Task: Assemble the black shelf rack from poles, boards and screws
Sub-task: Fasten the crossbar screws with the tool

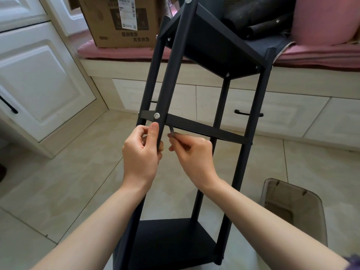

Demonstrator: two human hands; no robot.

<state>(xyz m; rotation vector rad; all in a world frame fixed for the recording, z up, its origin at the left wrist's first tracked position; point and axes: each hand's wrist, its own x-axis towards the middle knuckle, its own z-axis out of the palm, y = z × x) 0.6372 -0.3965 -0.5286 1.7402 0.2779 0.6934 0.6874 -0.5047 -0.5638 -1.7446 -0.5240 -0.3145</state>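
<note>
I see the rack (196,131) matte black all over: poles, boards, crossbar. Screws (156,115) silver. Small tool (172,131) in the right hand (191,155) reads grey. Floor (64,178) beige tile, glossy, faint marbling, dark grout lines. Cabinets (39,75) white, black handles. Cushion (124,51) pink; pillow (327,18) paler pink. Box (118,22) brown cardboard, white label, dark print. Fabric (257,18) black with small white stars. Bin (292,207) smoky translucent grey-brown.
</note>
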